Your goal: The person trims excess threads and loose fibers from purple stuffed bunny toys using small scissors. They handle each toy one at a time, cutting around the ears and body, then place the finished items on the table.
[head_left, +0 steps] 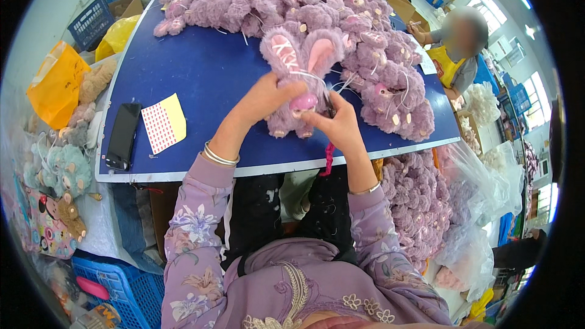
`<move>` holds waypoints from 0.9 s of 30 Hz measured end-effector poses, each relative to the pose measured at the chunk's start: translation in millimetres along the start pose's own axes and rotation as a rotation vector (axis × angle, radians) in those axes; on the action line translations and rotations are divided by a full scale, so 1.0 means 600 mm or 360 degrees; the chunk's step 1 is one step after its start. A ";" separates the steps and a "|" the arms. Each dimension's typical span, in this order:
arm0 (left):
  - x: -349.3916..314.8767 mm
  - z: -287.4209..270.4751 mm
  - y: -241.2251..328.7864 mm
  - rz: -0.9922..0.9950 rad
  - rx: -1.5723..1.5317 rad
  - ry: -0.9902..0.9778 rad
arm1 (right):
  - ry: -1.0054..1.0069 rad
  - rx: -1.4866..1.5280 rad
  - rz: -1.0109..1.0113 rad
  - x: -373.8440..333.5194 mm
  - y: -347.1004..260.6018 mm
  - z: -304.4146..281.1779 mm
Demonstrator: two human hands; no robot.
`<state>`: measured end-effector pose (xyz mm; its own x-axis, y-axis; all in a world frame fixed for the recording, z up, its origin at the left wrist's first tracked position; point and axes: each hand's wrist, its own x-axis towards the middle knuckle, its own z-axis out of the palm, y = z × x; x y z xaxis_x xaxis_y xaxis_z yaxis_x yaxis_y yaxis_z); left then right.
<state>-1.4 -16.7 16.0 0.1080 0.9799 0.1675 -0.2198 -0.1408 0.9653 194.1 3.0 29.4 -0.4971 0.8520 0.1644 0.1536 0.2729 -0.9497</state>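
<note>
A purple plush bunny point(282, 106) with pink-lined ears and a pink muzzle lies upright on the blue table, ears pointing away from me. My left hand point(266, 99) is closed round its left side, thumb near the face. White ribbon or string is tied across the ears' base, with loose ends to the right. My right hand point(341, 123) is closed at the bunny's right side, fingertips by the muzzle. A small dark tool point(331, 108) shows between its fingers; they hide most of it. Below this hand hangs a braided pink cord point(329, 159), over the table's front edge.
A large heap of purple plush bunnies point(244, 0) covers the table's far and right parts. On the left lie a black phone point(124, 136) and a red-patterned sticker sheet point(163, 123). Another person point(457, 49) sits at the right. A blue crate point(122, 286) stands lower left.
</note>
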 end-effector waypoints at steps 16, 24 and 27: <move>0.001 0.010 -0.001 0.0100 0.0079 0.0043 | -0.0057 -0.0089 -0.0058 -0.023 -0.054 -0.024; 0.003 0.017 -0.007 0.0243 -0.0104 0.0160 | -0.0096 0.0822 0.0008 -0.043 -0.002 -0.086; -0.001 0.015 -0.013 0.0260 -0.0051 0.0222 | 0.0247 -0.0210 0.0066 -0.025 -0.006 -0.059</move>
<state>9.3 -17.3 10.3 -0.0662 0.9549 0.2895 -0.2542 -0.2967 0.9205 231.1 5.0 39.9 -0.3519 0.9196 0.1745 0.2868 0.2834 -0.9151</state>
